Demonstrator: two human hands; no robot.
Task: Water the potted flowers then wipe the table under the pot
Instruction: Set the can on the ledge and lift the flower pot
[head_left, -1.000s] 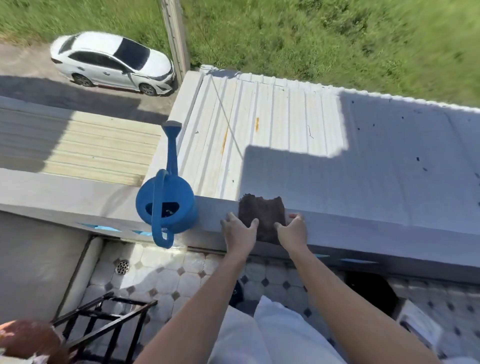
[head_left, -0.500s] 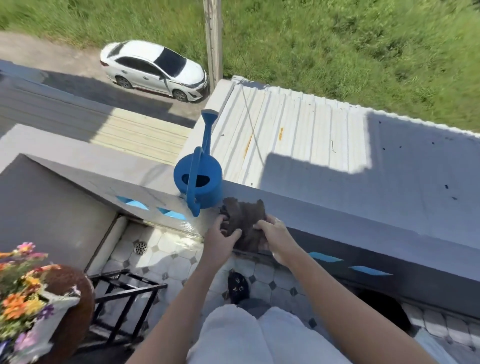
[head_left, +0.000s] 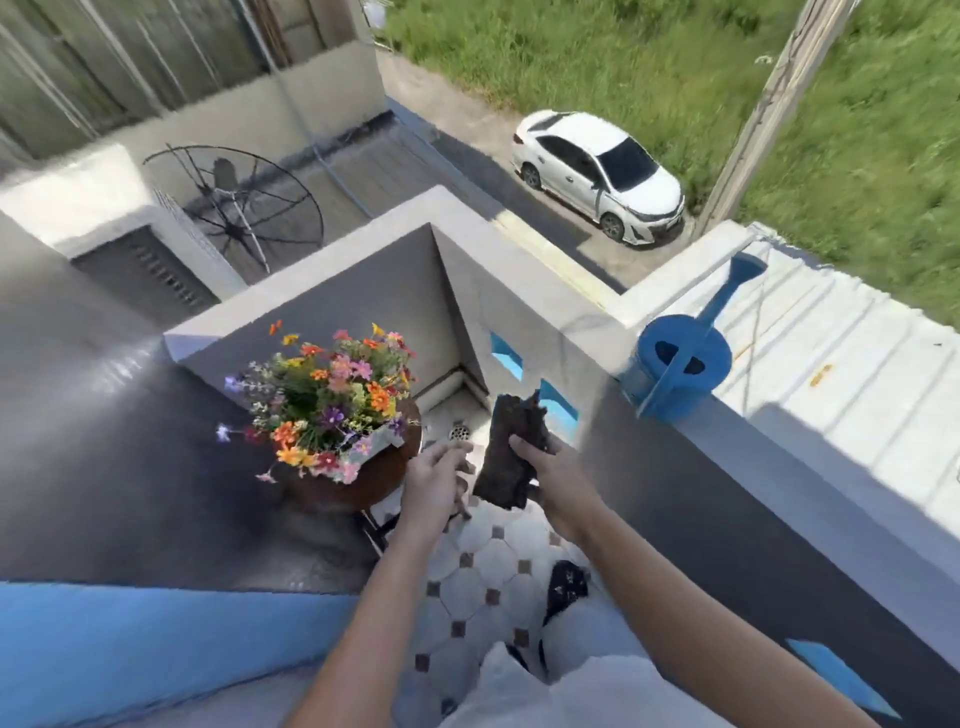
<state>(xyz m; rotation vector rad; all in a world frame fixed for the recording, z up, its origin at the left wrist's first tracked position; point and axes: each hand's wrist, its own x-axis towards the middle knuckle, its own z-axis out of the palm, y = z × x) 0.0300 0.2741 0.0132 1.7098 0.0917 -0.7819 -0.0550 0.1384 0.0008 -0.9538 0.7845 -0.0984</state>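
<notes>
A pot of mixed orange, pink and purple flowers (head_left: 332, 395) stands on a small round brown table (head_left: 358, 486) in the balcony corner. My right hand (head_left: 550, 475) is shut on a dark brown cloth (head_left: 511, 457), held in the air to the right of the table. My left hand (head_left: 436, 478) hovers just left of the cloth, fingers apart, holding nothing, close to the table's right edge. A blue watering can (head_left: 680, 364) stands on top of the balcony wall, far right of the flowers, spout pointing away.
The grey balcony wall (head_left: 597, 332) runs from the corner to the lower right. The floor is tiled (head_left: 483, 566), with a drain (head_left: 460, 431) in the corner. Below and beyond lie a white metal roof (head_left: 841, 374), a white car (head_left: 597, 174) and a satellite dish (head_left: 239, 202).
The cloth has come off the wall top and is now in my right hand alone; my left hand let go. My view swung left, bringing flowers and table into sight.
</notes>
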